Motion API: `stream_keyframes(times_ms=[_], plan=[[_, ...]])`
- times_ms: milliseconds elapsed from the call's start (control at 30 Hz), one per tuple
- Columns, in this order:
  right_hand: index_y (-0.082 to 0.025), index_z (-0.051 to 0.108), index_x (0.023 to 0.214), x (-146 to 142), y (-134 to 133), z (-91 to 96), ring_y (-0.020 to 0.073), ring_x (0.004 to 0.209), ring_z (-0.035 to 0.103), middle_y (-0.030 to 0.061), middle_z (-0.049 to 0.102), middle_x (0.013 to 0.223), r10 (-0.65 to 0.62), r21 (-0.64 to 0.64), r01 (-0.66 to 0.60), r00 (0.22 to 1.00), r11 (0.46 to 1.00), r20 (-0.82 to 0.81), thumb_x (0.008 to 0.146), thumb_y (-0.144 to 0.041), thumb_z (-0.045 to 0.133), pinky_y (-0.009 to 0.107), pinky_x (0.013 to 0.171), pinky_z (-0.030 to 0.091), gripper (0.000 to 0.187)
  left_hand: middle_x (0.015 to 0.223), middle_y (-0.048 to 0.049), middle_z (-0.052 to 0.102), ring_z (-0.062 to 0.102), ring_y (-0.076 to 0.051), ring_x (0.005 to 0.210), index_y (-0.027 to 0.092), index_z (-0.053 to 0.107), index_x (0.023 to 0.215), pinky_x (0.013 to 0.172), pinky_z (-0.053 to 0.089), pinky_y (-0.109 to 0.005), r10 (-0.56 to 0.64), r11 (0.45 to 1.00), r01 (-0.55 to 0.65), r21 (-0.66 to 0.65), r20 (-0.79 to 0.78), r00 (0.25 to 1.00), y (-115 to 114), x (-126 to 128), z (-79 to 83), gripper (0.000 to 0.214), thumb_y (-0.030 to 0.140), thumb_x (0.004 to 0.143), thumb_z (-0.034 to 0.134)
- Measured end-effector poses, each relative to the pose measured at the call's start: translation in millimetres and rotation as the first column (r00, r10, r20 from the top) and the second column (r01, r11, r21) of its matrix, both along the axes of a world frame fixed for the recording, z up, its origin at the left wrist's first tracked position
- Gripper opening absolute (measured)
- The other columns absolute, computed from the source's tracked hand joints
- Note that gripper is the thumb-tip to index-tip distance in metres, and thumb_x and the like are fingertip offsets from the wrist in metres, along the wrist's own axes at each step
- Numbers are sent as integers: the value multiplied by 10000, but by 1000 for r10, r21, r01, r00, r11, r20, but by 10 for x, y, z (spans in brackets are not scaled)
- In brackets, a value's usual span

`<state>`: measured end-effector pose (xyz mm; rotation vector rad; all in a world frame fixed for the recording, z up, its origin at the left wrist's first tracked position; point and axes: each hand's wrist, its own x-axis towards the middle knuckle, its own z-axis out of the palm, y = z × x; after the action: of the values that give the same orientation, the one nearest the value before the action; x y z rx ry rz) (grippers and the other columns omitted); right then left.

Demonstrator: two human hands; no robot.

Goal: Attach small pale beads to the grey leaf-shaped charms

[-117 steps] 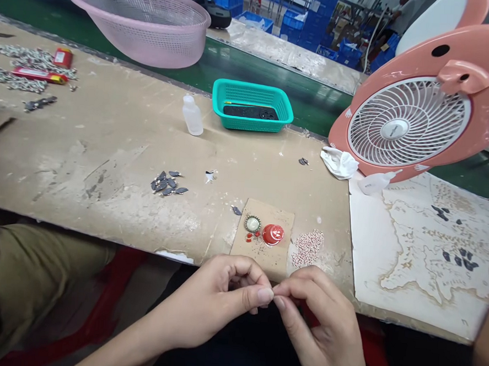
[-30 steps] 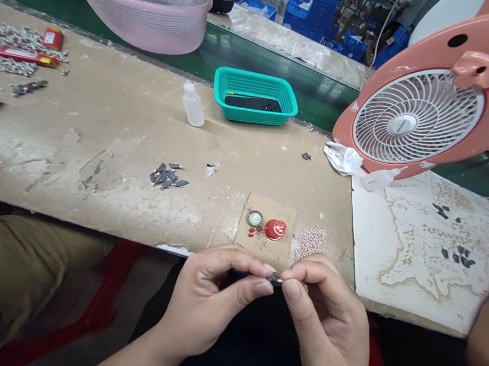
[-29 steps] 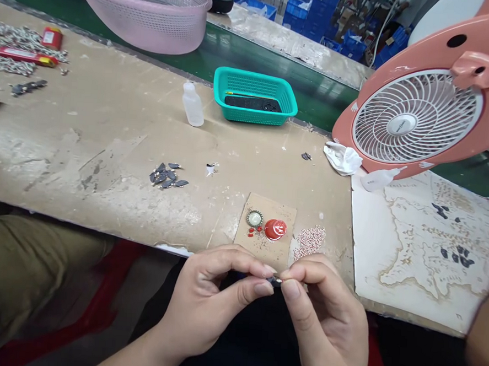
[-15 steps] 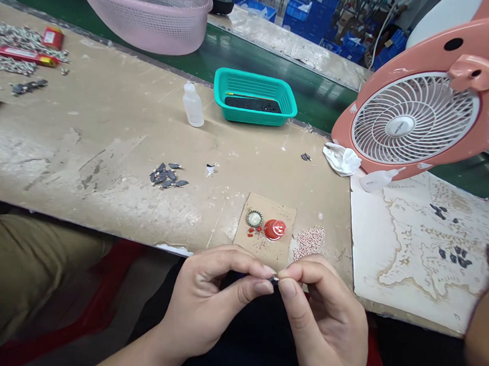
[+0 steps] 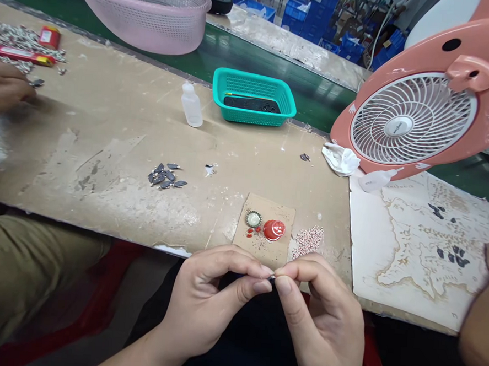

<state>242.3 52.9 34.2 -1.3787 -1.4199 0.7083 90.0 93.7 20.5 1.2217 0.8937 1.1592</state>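
In front of my body, my left hand [image 5: 212,300] pinches a small dark piece [image 5: 272,279] between thumb and forefinger. My right hand [image 5: 323,315] closes its thumb and forefinger on the piece's other end, and the fingertips of both hands nearly meet. Most of the piece is hidden. Just beyond my fingers a cardboard square [image 5: 279,253] bears a red cap-like dish [image 5: 273,229], a metal bottle cap [image 5: 253,219] and red crumbs. Right of it lies a heap of tiny pinkish beads [image 5: 308,241]. Dark leaf-shaped pieces with pale tips [image 5: 167,176] form a pile farther left.
A squeeze bottle [image 5: 192,105] and a green basket [image 5: 252,117] stand at the back. An orange fan [image 5: 401,126] is at the right, behind a map-like sheet [image 5: 373,246]. Another person's hand [image 5: 5,88] reaches in at left; a person's arm [image 5: 481,308] shows at right.
Another person's hand has come in at the left edge, over the dark pieces there. My two hands keep their pinch on the small piece, with only a slight shift.
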Motion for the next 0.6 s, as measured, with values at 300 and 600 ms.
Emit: stream_keyframes(times_ms=[300,600], plan=[[-211,657,796,-11,17,20,111,638,576,-33,617,714,21,-14,-21,999,1000,27,900,-169,625,227,576,449,117,808,69,740,708,-98,720,287,720,884,681,579,-165,45,998,-44,55,-16,999,-87,-21,-103,268,40,790,765],[-192,657,771,15,25,45,79,629,579,-46,619,696,65,-14,-65,996,998,65,906,-154,614,191,564,444,147,837,70,695,703,-84,770,243,600,945,766,576,-160,8,978,2,209,-45,999,-79,-51,-184,320,-22,807,714]])
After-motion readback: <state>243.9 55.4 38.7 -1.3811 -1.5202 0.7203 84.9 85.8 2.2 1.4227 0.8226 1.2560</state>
